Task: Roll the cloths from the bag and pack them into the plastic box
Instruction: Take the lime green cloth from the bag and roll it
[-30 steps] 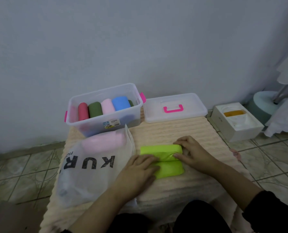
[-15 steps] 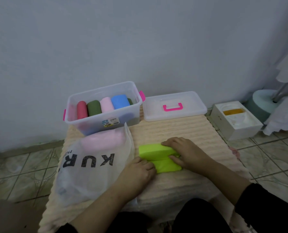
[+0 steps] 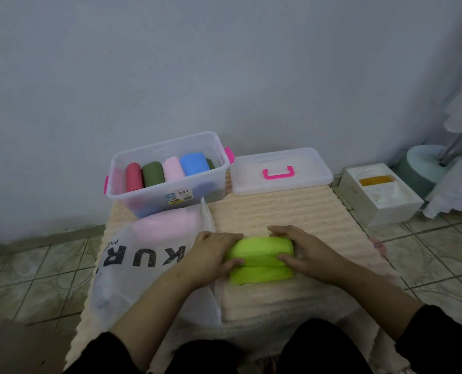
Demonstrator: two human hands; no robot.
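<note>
Bag (image 3: 143, 265) print reads "KUR"; both hands grip green cloth (image 3: 262, 259)

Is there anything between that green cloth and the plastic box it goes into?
Nothing visible. The green cloth lies on bare mat; the plastic box stands open behind it to the left, its lid set aside. The bag lies left of that path.

Domestic room, by all visible evidence. Patterned ceramic floor tiles (image 3: 35, 276) meet a plain painted wall (image 3: 224, 63), and a cream ribbed mat (image 3: 292, 211) covers the low work surface. A white carton (image 3: 381, 195) sits on the floor beside lace-edged white fabric (image 3: 461, 182) and a round pale-green stand base (image 3: 424, 168).
</note>
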